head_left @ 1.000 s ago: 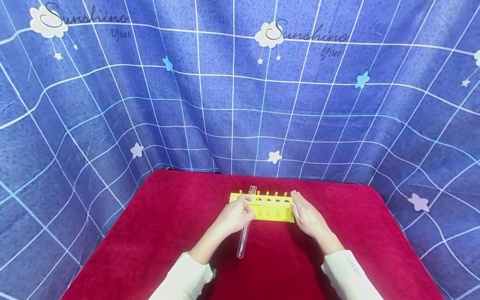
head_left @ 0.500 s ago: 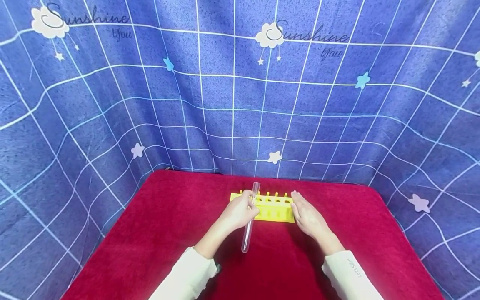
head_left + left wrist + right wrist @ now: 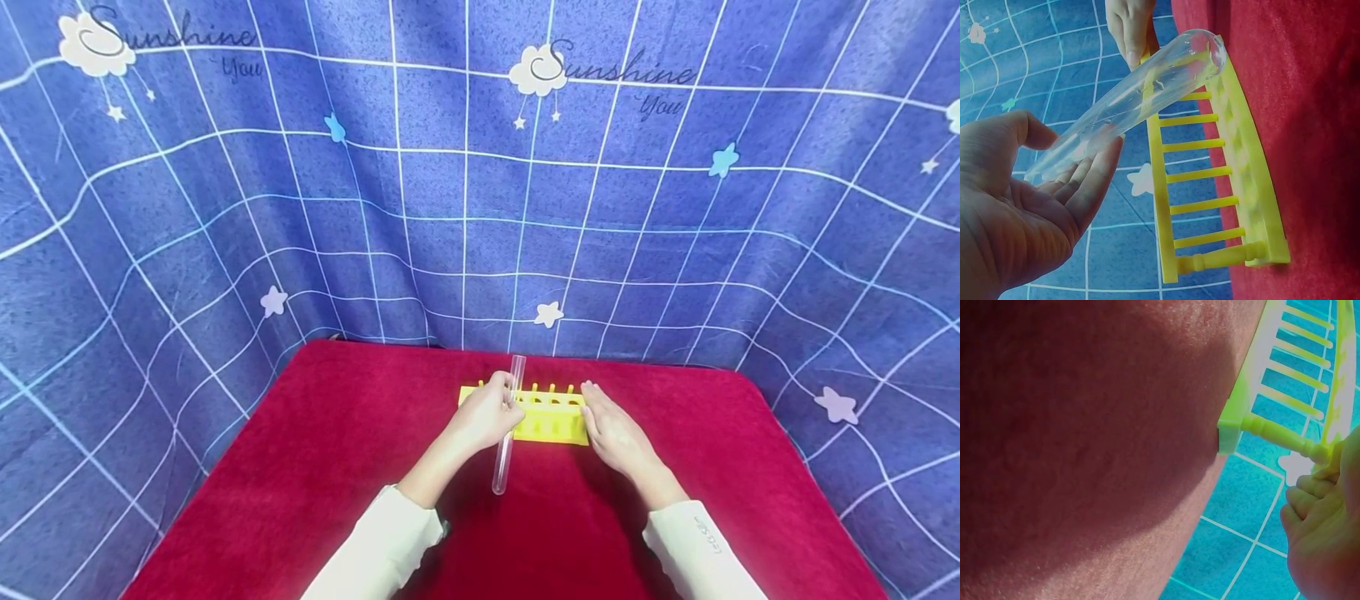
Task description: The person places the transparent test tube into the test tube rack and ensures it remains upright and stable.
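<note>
A clear glass test tube (image 3: 502,467) is pinched between the thumb and fingers of my left hand (image 3: 483,417). It slants across the left part of a yellow test tube rack (image 3: 551,427), its rounded end toward me and its other end pointing away. In the left wrist view the test tube (image 3: 1129,100) overlaps the rack's upper rail, with the left hand (image 3: 1016,206) around its far end. My right hand (image 3: 618,433) lies with extended fingers against the rack's right end. The right wrist view catches this hand (image 3: 1325,537) at the rack's top corner.
Under the rack spreads a red cloth-covered table (image 3: 360,433). A blue curtain (image 3: 435,217) with white grid lines, stars and clouds surrounds its back and sides. Short yellow pegs (image 3: 552,388) rise along the back of the rack.
My left hand has shifted a little right and away from me, carrying the test tube along the rack. The right hand and the rack have stayed in place.
</note>
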A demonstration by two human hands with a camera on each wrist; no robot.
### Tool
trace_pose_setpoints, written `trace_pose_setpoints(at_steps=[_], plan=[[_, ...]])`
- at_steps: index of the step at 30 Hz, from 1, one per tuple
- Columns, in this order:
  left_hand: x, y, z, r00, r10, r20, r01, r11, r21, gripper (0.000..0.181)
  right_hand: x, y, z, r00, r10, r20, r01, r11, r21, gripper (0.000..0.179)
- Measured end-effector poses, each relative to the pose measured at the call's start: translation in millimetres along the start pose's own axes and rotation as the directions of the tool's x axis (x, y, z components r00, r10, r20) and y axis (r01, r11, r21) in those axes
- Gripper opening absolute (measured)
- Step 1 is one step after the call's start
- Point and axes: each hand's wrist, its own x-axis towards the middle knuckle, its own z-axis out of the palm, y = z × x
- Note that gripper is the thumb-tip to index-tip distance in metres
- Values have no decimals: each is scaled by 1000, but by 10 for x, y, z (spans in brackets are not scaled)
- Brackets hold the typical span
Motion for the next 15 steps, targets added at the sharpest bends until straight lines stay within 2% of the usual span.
trace_pose_setpoints(at_steps=[9, 15], plan=[[54, 48, 40, 1000, 3, -4, -3, 999, -53, 43, 5, 0, 11, 1000, -5, -6, 5, 1000, -5, 51], [99, 88, 63, 999, 18, -26, -19, 999, -49, 41, 0, 7, 13, 1000, -3, -7, 3, 1000, 2, 51]])
